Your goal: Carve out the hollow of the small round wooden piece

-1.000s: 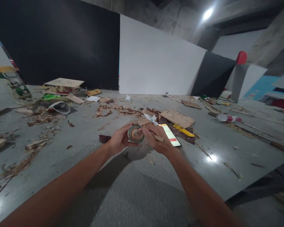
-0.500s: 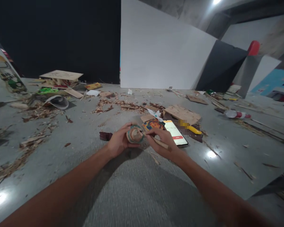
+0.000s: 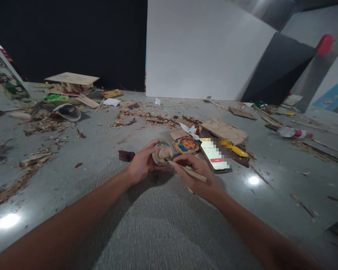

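Observation:
My left hand (image 3: pixel 141 164) is closed around a small round wooden piece (image 3: pixel 163 153) with teal and orange-brown paint in rings, its face tilted up toward me. In my right hand (image 3: pixel 196 183) is a thin paintbrush (image 3: pixel 193 173) with a pale wooden handle, pinched between the fingers. Its dark tip is at the lower right of the round piece and seems to touch it. Just beyond the right hand lies a card smeared with blue, orange and yellow paint (image 3: pixel 186 144). A lit phone (image 3: pixel 214 153) rests beside that hand.
A yellow-handled tool (image 3: pixel 239 151) lies by a wooden board (image 3: pixel 224 130). Wood shavings (image 3: pixel 154 120) litter the floor, with a dark brown piece (image 3: pixel 125 155) left of my hand. A plastic bottle (image 3: pixel 294 132) lies at right. Behind stands a white panel (image 3: pixel 205 48).
The paintbrush tip has moved from the right edge of the round piece to its lower right part. My left hand has tilted the piece slightly. The view has shifted a little.

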A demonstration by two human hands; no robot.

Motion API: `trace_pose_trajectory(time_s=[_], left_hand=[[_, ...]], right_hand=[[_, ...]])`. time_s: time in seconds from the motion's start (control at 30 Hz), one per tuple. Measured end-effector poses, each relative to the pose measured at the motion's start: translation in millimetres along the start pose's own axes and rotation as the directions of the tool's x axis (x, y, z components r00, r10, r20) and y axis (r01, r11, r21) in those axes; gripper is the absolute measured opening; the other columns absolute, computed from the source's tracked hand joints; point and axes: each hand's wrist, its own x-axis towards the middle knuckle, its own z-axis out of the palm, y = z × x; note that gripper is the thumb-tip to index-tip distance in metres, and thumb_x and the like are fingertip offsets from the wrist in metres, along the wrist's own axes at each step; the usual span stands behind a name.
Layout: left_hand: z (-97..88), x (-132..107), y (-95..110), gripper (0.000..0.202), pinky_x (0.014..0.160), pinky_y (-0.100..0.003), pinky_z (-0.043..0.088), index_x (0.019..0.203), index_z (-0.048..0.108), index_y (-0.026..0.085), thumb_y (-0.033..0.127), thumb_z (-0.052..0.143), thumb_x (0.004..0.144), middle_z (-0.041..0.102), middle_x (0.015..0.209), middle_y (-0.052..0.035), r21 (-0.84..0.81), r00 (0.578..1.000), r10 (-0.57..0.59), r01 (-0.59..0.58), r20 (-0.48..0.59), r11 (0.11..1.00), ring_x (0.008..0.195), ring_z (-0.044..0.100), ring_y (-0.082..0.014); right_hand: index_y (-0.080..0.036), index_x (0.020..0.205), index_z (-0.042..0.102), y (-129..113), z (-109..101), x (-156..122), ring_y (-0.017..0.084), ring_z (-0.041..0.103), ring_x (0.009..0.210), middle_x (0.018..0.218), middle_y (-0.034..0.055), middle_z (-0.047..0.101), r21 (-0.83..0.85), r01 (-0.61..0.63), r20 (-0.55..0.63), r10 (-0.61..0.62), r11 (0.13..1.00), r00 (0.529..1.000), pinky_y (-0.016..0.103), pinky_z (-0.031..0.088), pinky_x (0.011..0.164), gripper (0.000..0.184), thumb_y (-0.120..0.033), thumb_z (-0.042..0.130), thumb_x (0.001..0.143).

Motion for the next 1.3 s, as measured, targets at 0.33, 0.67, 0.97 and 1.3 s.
trace_pose_trajectory(time_s=[0.33, 0.67, 0.97, 1.3], left_hand=[[-6.0, 1.4, 0.1, 0.028, 0.073, -0.044, 0.061, 0.113, 0.058, 0.020, 0.021, 0.056, 0.085, 0.066, 0.100, -0.0074, -0.054, 0.999, 0.010, -0.008, 0.037, 0.998, 0.085, 0.067, -0.0227], [-8.3, 2.0, -2.1, 0.034, 0.074, -0.043, 0.061, 0.115, 0.057, 0.021, 0.025, 0.062, 0.082, 0.064, 0.110, -0.0085, -0.006, 0.998, 0.006, -0.005, 0.063, 1.000, 0.091, 0.065, -0.0235], [-5.8, 0.1, -1.2, 0.031, 0.075, -0.045, 0.060, 0.116, 0.057, 0.019, 0.023, 0.056, 0.085, 0.066, 0.112, -0.0102, -0.040, 0.999, 0.011, -0.009, 0.053, 0.999, 0.094, 0.066, -0.0255], [-4.5, 0.0, -1.3, 0.027, 0.062, -0.037, 0.062, 0.111, 0.059, 0.019, 0.023, 0.056, 0.085, 0.065, 0.110, -0.0108, 0.043, 0.999, 0.016, -0.017, 0.042, 0.999, 0.085, 0.066, -0.0225]], right_hand=[[-0.022, 0.087, 0.075, 7.6, -9.5, 8.3, 0.017, 0.068, 0.073, 0.082, 0.0020, 0.076, -0.039, 0.031, 0.062, -0.029, 0.999, 0.998, 0.028, 0.050, 0.064, 0.011, -0.022, 0.064, 0.085], [-0.023, 0.096, 0.074, 10.6, -0.8, 4.4, 0.016, 0.070, 0.077, 0.087, 0.0025, 0.076, 0.084, 0.028, 0.115, -0.038, 0.996, 0.993, 0.028, 0.054, 0.067, 0.014, -0.028, 0.062, 0.089], [-0.022, 0.087, 0.074, 2.2, -10.5, 8.2, 0.015, 0.067, 0.069, 0.078, 0.0010, 0.075, 0.013, 0.013, 0.138, -0.015, 1.000, 0.990, 0.026, 0.051, 0.059, 0.014, -0.025, 0.061, 0.090], [-0.021, 0.081, 0.074, 8.8, -20.5, 9.4, 0.015, 0.067, 0.069, 0.076, 0.0012, 0.074, -0.039, 0.031, 0.027, -0.030, 0.999, 0.999, 0.028, 0.051, 0.064, 0.014, -0.025, 0.063, 0.088]])
